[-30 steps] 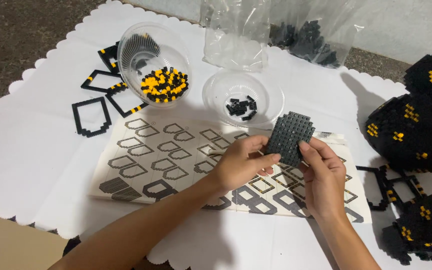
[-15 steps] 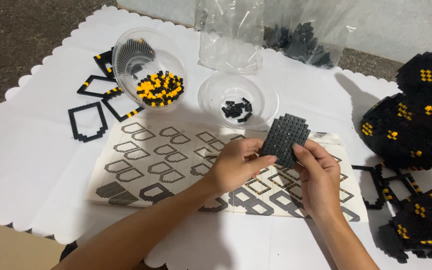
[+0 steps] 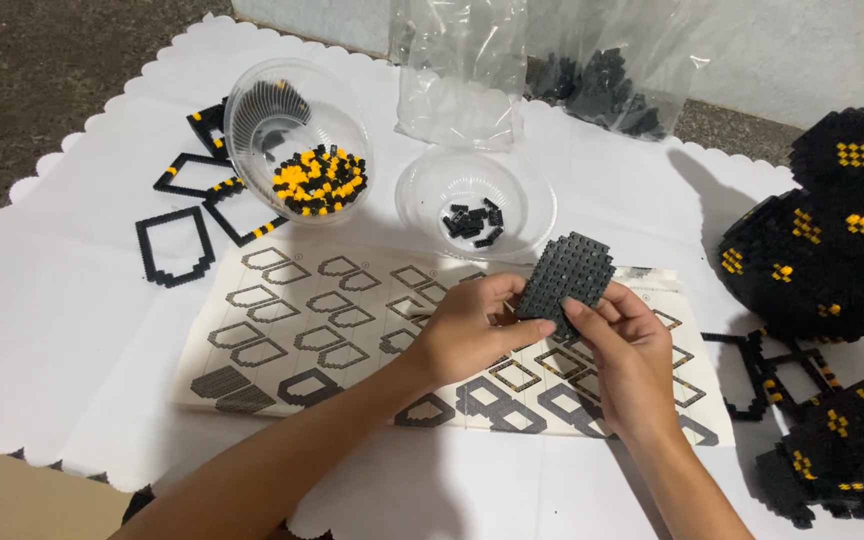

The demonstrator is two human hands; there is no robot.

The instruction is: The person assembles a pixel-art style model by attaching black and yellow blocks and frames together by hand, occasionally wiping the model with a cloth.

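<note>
- A white cloth [image 3: 72,330] with a scalloped edge covers the worktop, smooth and matte.
- On the right sit bulky black brick-built forms [image 3: 832,240], bumpy with studs and dotted with small yellow patches.
- A printed instruction sheet [image 3: 332,340] lies flat in the middle, showing rows of outlined pointed shapes.
- Crinkled clear plastic bags [image 3: 462,70] stand at the far edge; one holds dark pieces.
- A clear round bowl [image 3: 297,140], tilted, holds a heap of tiny yellow and black bricks; a second clear bowl [image 3: 475,200] beside it holds a few black bits.
- Thin black outline frames [image 3: 174,245], shield-shaped, lie left of the bowls.
- The left hand [image 3: 472,330] and the right hand [image 3: 632,350] meet over the sheet's right half, fingers closed on the studded plate.
- The studded plate [image 3: 564,277], dark grey, flat and shield-shaped with a stepped top, is held tilted up above the sheet, pinched at its lower edge by both hands, just in front of the smaller bowl.
</note>
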